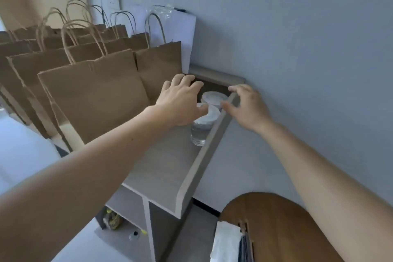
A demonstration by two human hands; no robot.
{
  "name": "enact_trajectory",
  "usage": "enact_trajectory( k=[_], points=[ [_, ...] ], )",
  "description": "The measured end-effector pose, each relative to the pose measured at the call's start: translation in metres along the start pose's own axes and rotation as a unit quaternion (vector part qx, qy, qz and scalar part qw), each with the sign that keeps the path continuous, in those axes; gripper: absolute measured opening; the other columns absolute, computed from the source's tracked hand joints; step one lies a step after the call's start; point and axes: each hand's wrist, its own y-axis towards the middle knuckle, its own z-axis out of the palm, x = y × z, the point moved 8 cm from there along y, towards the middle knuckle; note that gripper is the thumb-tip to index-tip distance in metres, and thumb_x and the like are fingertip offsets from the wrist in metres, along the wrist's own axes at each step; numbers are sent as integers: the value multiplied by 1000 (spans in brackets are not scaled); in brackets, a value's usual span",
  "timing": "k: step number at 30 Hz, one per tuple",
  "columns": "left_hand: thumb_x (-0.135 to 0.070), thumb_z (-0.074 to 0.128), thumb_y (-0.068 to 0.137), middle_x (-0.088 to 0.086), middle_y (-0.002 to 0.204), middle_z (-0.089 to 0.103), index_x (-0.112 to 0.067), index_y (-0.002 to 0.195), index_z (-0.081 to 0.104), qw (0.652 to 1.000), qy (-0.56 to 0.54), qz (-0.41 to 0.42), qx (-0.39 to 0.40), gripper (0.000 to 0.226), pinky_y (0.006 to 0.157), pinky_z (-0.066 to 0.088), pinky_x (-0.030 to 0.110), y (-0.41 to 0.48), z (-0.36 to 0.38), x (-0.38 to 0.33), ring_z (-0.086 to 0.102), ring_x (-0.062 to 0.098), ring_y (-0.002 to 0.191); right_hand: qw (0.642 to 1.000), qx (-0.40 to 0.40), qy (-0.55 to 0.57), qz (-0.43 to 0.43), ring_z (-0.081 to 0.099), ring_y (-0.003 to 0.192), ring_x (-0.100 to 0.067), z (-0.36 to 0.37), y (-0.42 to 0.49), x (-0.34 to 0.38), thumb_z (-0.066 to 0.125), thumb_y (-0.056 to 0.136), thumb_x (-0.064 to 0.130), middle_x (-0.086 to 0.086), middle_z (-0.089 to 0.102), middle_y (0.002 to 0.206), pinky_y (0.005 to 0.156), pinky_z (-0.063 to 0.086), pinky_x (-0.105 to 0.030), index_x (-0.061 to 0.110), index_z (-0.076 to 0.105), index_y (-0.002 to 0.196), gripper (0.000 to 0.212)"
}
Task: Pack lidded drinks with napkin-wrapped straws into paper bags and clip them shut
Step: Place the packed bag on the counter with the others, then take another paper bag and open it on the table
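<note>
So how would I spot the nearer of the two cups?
Find the grey shelf against the blue wall, right of the brown paper bags. Two white-lidded cups stand by its raised right edge. Yours is the nearer cup, showing its clear side; the farther cup shows only its lid.

Grey wood-grain counter (170,166) seen from above, bounded on its right and far edges by a raised rim (202,155) that meets at the far right corner. Brown paper bags (93,100) with twisted handles stand upright in close rows over the left and rear of the counter, the front bag nearest the bare surface. Two clear cups with white lids stand beside the right rim: the near cup (201,132), holding clear liquid, and the far cup (213,98) just behind it, toward the corner. A white sheet-like item (182,34) stands behind the bags against the wall. Bare surface occupies the near right portion.
</note>
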Motion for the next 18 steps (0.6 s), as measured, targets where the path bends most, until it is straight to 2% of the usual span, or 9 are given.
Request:
enact_trajectory(
  k=[4, 10, 18],
  points=[
    [-56, 51, 89, 3, 156, 28, -23, 149, 35, 997, 2, 71, 28, 70, 113, 20, 45, 13, 14, -82, 15, 24, 145, 996, -5, -55, 75, 43, 130, -30, -50, -52, -72, 67, 90, 33, -15, 51, 137, 105, 30, -31, 6, 55, 133, 52],
    [-57, 54, 88, 4, 158, 28, -25, 151, 32, 990, -34, 123, 58, 74, 116, 20, 46, 14, 60, -212, 18, 27, 146, 979, 20, -61, 195, 36, 137, -22, -98, -164, -183, 61, 92, 40, -5, 43, 145, 109, 35, -36, 15, 50, 139, 54],
    [-57, 49, 91, 3, 160, 23, -26, 152, 27, 953, -68, 209, 210, 72, 117, 20, 47, -49, 198, -407, 15, 27, 147, 937, 71, -81, 332, 32, 137, -22, -143, -338, -332, 56, 94, 42, -3, 39, 147, 106, 38, -38, 16, 44, 143, 57]
  ],
)
